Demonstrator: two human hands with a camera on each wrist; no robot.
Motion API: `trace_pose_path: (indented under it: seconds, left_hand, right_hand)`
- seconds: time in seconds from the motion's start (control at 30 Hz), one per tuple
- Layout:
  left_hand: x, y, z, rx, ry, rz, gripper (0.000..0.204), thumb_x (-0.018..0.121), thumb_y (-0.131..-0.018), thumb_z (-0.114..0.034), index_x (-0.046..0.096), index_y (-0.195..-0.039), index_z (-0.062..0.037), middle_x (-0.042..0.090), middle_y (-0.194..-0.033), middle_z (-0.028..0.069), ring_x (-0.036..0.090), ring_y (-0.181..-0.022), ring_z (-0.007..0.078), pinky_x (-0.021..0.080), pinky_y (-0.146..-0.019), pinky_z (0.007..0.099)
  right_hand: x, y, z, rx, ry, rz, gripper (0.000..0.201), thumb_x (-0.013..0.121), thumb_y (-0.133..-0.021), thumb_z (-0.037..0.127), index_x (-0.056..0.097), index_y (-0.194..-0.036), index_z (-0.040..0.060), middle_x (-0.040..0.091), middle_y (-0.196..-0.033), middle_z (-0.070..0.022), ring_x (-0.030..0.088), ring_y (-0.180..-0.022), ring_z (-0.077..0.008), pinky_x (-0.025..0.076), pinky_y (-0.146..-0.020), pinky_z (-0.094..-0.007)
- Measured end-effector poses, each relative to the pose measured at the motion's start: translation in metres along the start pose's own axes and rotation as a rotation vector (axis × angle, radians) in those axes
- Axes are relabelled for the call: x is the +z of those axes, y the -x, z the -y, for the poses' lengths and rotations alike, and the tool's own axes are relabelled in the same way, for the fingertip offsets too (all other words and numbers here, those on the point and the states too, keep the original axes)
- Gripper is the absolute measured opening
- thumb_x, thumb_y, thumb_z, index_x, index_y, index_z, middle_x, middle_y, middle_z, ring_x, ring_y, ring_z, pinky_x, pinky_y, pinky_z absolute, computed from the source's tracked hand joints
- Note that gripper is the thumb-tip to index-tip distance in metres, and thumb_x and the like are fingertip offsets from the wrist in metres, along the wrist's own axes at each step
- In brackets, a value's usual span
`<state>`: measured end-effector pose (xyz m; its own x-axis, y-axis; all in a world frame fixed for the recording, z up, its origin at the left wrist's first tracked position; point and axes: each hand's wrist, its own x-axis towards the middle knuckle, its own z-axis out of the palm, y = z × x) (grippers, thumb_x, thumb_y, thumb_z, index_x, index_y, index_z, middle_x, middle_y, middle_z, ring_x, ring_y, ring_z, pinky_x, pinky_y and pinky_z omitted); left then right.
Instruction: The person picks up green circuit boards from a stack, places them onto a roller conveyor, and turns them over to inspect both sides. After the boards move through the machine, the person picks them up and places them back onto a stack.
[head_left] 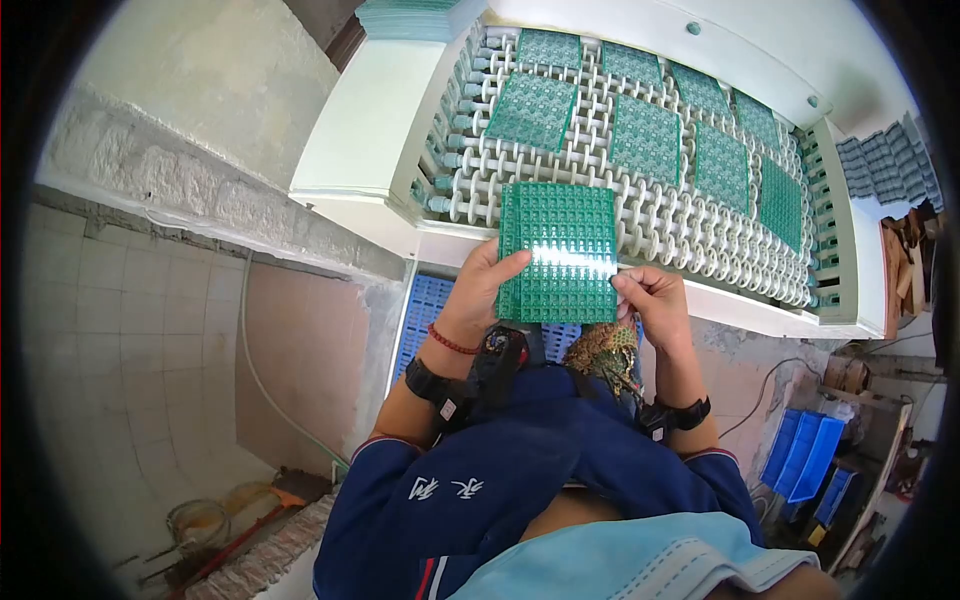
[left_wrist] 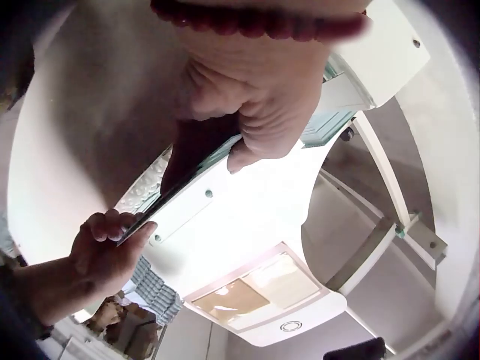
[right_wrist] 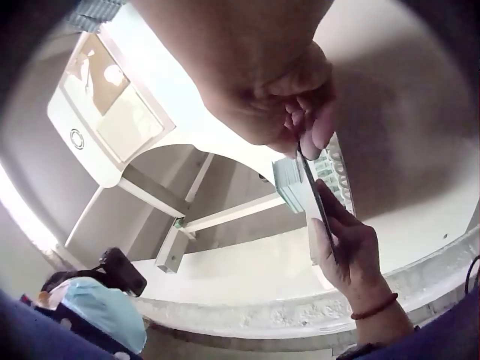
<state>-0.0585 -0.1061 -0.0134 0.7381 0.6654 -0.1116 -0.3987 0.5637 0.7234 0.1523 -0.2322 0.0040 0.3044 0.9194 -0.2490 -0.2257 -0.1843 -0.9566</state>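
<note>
Green patterned boards [head_left: 560,225], apparently a small stack, are held level over the near edge of the roller machine. The left hand [head_left: 485,290] grips their left side, thumb on top. At the lower right corner the right hand [head_left: 655,300] pinches the edge between thumb and fingers. Seen edge-on in the left wrist view, the boards [left_wrist: 180,187] run as a thin dark line between the left hand [left_wrist: 255,90] and the right hand [left_wrist: 105,251]. The right wrist view shows the boards [right_wrist: 319,199] edge-on too, with the right hand [right_wrist: 300,105] above and the left hand [right_wrist: 352,251] below.
Several green boards [head_left: 645,138] lie in two rows on the white rollers [head_left: 700,255]. A stack of boards [head_left: 420,20] rests at the machine's upper left, and grey racks [head_left: 888,165] stand at its right. Blue bins [head_left: 802,455] are at the lower right.
</note>
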Motion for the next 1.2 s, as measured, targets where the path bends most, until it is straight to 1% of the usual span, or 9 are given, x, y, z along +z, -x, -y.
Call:
trace_pose_path:
  seconds: [0.13,0.23,0.33,0.37,0.53,0.63,1.0,1.13,1.2]
  left_hand:
    - [0.004,-0.003,0.001,0.008,0.006,0.004,0.032,0.055,-0.090,-0.008,0.051,-0.119,0.0054,0.062,-0.109,0.0137,0.063,-0.093,0.0192,0.053,-0.081,0.0329]
    - [0.005,0.005,-0.004,0.014,-0.062,-0.089,0.033,0.054,-0.089,-0.006,0.050,-0.119,0.0060,0.060,-0.112,0.0139,0.062,-0.096,0.0206,0.052,-0.082,0.0341]
    - [0.011,0.002,-0.002,-0.009,-0.062,-0.071,0.033,0.052,-0.089,-0.005,0.049,-0.120,0.0073,0.058,-0.115,0.0146,0.060,-0.098,0.0225,0.051,-0.084,0.0361]
    - [0.016,0.001,-0.003,-0.002,-0.058,-0.084,0.032,0.051,-0.089,-0.004,0.049,-0.119,0.0072,0.059,-0.113,0.0143,0.061,-0.097,0.0222,0.051,-0.084,0.0353]
    - [0.010,-0.006,0.004,0.012,-0.068,-0.073,0.032,0.052,-0.089,-0.002,0.049,-0.119,0.0072,0.060,-0.112,0.0153,0.061,-0.096,0.0227,0.051,-0.084,0.0354]
    - [0.017,-0.004,0.005,0.006,-0.068,-0.065,0.031,0.051,-0.089,-0.003,0.050,-0.119,0.0064,0.060,-0.112,0.0155,0.061,-0.096,0.0226,0.051,-0.084,0.0349]
    - [0.026,0.003,0.002,0.034,-0.030,-0.124,0.031,0.047,-0.094,-0.012,0.050,-0.120,0.0056,0.061,-0.110,0.0123,0.061,-0.093,0.0189,0.050,-0.083,0.0313]
    - [0.019,-0.005,-0.019,0.084,-0.229,-0.169,0.032,0.048,-0.094,-0.013,0.050,-0.119,0.0067,0.061,-0.108,0.0081,0.060,-0.091,0.0153,0.050,-0.077,0.0300]
    - [-0.003,-0.027,-0.036,0.154,-0.555,-0.163,0.035,0.052,-0.092,-0.015,0.049,-0.118,0.0078,0.062,-0.104,0.0096,0.061,-0.085,0.0191,0.050,-0.073,0.0326]
  right_hand:
    - [0.000,0.001,-0.002,-0.003,0.037,-0.031,0.016,0.068,-0.084,0.015,0.066,-0.083,-0.0015,0.061,-0.062,-0.0028,0.056,-0.049,-0.0062,0.046,-0.042,-0.0183]
    - [0.001,0.001,-0.010,-0.063,0.058,-0.061,0.017,0.068,-0.083,0.015,0.066,-0.084,-0.0020,0.062,-0.063,-0.0034,0.056,-0.050,-0.0063,0.045,-0.042,-0.0177]
    - [0.005,0.008,0.000,0.061,0.159,-0.101,0.017,0.071,-0.081,0.016,0.067,-0.084,-0.0006,0.060,-0.062,-0.0034,0.056,-0.050,-0.0074,0.045,-0.045,-0.0199]
    - [0.005,0.008,-0.001,0.052,0.150,-0.096,0.022,0.069,-0.082,0.019,0.067,-0.086,-0.0023,0.061,-0.062,-0.0041,0.057,-0.052,-0.0077,0.047,-0.045,-0.0225]
    - [0.004,0.009,-0.003,0.041,0.024,-0.074,0.019,0.069,-0.082,0.014,0.067,-0.092,-0.0021,0.063,-0.067,-0.0017,0.055,-0.053,-0.0048,0.046,-0.044,-0.0196]
    - [0.002,0.012,-0.008,-0.049,0.017,-0.067,0.021,0.069,-0.082,0.015,0.067,-0.095,-0.0022,0.063,-0.068,-0.0011,0.054,-0.053,-0.0042,0.045,-0.044,-0.0193]
    - [0.006,0.014,-0.015,-0.082,0.070,-0.126,0.014,0.067,-0.084,0.012,0.066,-0.088,-0.0010,0.061,-0.066,-0.0011,0.053,-0.051,-0.0046,0.044,-0.044,-0.0182]
    - [-0.001,0.007,0.001,-0.070,-0.027,-0.167,0.016,0.066,-0.085,0.012,0.065,-0.086,-0.0035,0.060,-0.064,-0.0015,0.053,-0.051,-0.0057,0.042,-0.043,-0.0181]
    - [-0.009,-0.004,0.015,-0.090,0.104,-0.197,0.016,0.065,-0.085,0.013,0.065,-0.085,-0.0031,0.059,-0.061,-0.0020,0.053,-0.049,-0.0061,0.041,-0.042,-0.0178]
